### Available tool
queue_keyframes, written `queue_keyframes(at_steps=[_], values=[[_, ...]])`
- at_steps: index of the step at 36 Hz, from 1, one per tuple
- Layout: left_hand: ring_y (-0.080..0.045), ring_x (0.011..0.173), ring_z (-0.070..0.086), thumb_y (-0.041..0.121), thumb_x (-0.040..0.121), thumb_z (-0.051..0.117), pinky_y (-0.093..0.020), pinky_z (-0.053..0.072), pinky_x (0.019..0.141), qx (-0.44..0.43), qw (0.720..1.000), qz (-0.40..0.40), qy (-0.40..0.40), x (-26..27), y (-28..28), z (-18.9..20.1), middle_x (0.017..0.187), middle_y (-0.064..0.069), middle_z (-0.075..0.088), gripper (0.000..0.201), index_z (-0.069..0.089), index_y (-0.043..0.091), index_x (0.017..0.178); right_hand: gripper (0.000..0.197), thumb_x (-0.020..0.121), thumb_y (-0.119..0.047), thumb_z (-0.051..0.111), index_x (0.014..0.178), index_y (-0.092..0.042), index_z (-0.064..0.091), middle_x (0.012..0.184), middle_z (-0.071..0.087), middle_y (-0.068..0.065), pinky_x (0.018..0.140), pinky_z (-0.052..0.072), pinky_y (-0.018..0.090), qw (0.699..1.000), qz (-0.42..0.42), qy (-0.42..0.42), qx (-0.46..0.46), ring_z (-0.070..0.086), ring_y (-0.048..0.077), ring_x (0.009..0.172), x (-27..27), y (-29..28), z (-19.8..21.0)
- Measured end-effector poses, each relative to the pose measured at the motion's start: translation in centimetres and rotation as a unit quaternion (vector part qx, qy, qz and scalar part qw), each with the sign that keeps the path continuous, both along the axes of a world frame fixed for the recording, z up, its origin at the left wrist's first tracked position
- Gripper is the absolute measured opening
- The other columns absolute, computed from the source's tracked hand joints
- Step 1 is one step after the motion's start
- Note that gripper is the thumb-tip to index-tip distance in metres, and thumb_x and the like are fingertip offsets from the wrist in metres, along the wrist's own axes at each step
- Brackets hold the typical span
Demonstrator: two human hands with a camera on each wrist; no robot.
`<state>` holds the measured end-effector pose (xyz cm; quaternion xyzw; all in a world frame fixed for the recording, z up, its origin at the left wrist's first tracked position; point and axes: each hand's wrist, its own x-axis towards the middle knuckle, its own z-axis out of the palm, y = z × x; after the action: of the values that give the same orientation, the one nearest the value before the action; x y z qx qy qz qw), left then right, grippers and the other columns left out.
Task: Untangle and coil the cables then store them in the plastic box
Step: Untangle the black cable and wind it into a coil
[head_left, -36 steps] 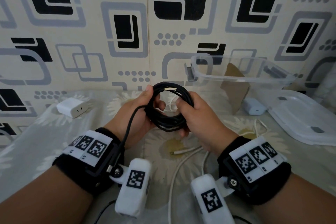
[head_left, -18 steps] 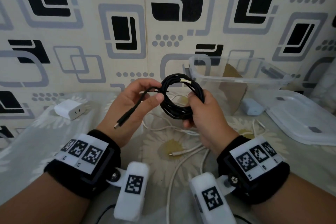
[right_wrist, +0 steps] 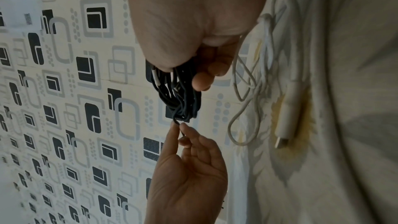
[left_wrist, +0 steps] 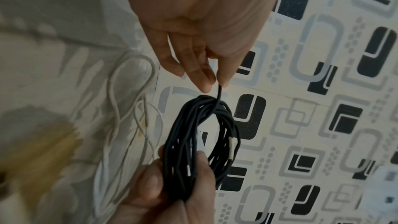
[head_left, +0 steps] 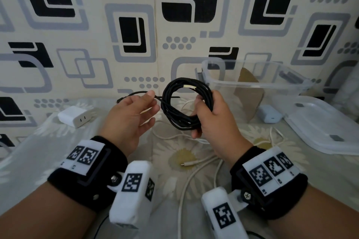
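A coiled black cable hangs in the air above the flowered bedsheet. My right hand grips the coil's right side with curled fingers. My left hand pinches the cable's loose end between thumb and forefinger just left of the coil; the plug end pokes out past my hand. The clear plastic box stands open at the back right. A loose white cable lies tangled on the sheet below my hands.
A white charger brick lies at the back left. A pale blue charger sits beside the box, and the clear box lid lies at the right. The patterned wall stands close behind everything.
Both hands have lifted the coil a little higher and to the right. My left hand has slid along the loose end and stretched it out leftward from the coil.
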<state>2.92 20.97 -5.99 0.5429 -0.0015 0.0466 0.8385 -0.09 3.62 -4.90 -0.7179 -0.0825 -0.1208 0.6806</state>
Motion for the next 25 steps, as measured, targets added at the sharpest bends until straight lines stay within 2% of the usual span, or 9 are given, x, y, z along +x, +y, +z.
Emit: queue_keyframes(at_steps=[4,7,11,14,16,18,20,22,25], values=[[-0.005,0.064,0.062,0.021,0.086,0.071,-0.022,0.051,0.06,0.03,0.999,0.037,-0.019,-0.1,-0.1,-0.1,0.076,0.011,0.064,0.024,0.051,0.025,0.072,0.007,0.1,-0.019,0.046,0.099,-0.011,0.046,0.07,0.054,0.0,0.039,0.045,0.026,0.999,-0.008,-0.028,-0.04,0.051,0.014,0.035,-0.2,-0.1,0.0],[-0.005,0.072,0.064,0.017,0.088,0.067,-0.02,0.052,0.063,0.073,0.995,0.057,-0.046,-0.3,-0.1,0.0,0.083,0.006,0.065,0.004,0.064,0.02,0.089,0.01,0.099,-0.017,0.047,0.103,-0.008,0.046,0.069,0.053,0.0,0.039,0.047,0.028,0.997,-0.017,-0.045,-0.055,0.052,0.015,0.038,-0.3,-0.2,0.0],[-0.009,0.092,0.07,0.015,0.092,0.062,-0.018,0.054,0.074,0.117,0.988,0.066,-0.079,-0.7,-0.4,0.3,0.098,-0.002,0.072,0.01,0.069,0.017,0.099,0.01,0.099,-0.017,0.048,0.103,-0.008,0.047,0.071,0.053,-0.001,0.041,0.05,0.033,0.997,-0.015,-0.051,-0.058,0.053,0.018,0.042,-0.4,-0.1,0.1],[-0.013,0.103,0.068,0.014,0.095,0.058,-0.025,0.054,0.09,0.119,0.987,0.063,-0.083,-1.1,-0.8,0.5,0.106,-0.005,0.073,0.015,0.07,0.015,0.105,0.009,0.098,-0.016,0.049,0.104,-0.009,0.048,0.071,0.053,0.0,0.04,0.05,0.032,0.997,-0.012,-0.054,-0.058,0.054,0.019,0.045,-0.4,0.0,0.1],[-0.013,0.104,0.068,0.019,0.097,0.056,-0.029,0.051,0.095,0.11,0.989,0.046,-0.083,-1.4,-1.1,0.8,0.105,-0.002,0.074,0.018,0.073,0.015,0.1,0.007,0.098,-0.016,0.05,0.104,-0.011,0.049,0.068,0.054,-0.001,0.04,0.049,0.031,0.997,-0.006,-0.056,-0.061,0.055,0.023,0.047,-0.4,0.0,0.0],[-0.013,0.102,0.069,0.027,0.095,0.057,-0.027,0.051,0.093,0.094,0.991,0.014,-0.089,-1.7,-1.4,1.1,0.101,-0.001,0.075,0.022,0.077,0.019,0.087,0.007,0.098,-0.018,0.05,0.104,-0.013,0.049,0.062,0.056,-0.006,0.04,0.049,0.032,0.996,0.006,-0.055,-0.063,0.055,0.027,0.046,-0.3,0.0,-0.1],[-0.013,0.102,0.069,0.033,0.083,0.065,-0.027,0.05,0.092,0.101,0.989,-0.021,-0.103,-2.0,-1.6,1.3,0.101,-0.002,0.075,0.02,0.076,0.019,0.092,0.008,0.098,-0.022,0.051,0.104,-0.017,0.05,0.061,0.058,-0.01,0.041,0.05,0.034,0.996,0.015,-0.055,-0.066,0.056,0.028,0.047,-0.3,0.0,-0.2],[-0.012,0.099,0.069,0.029,0.071,0.071,-0.025,0.051,0.087,0.109,0.987,-0.045,-0.11,-1.9,-1.5,1.1,0.102,-0.001,0.075,0.029,0.074,0.019,0.098,0.009,0.097,-0.028,0.052,0.105,-0.023,0.051,0.063,0.06,-0.012,0.042,0.05,0.037,0.996,0.025,-0.057,-0.063,0.057,0.029,0.048,-0.4,0.0,-0.3],[-0.011,0.096,0.069,0.019,0.071,0.07,-0.018,0.052,0.077,0.095,0.987,-0.062,-0.111,-1.7,-1.4,0.9,0.098,-0.001,0.075,0.033,0.07,0.014,0.104,0.018,0.094,-0.038,0.053,0.106,-0.025,0.051,0.064,0.06,-0.01,0.043,0.05,0.039,0.996,0.037,-0.062,-0.05,0.057,0.033,0.048,-0.4,0.1,-0.5]])
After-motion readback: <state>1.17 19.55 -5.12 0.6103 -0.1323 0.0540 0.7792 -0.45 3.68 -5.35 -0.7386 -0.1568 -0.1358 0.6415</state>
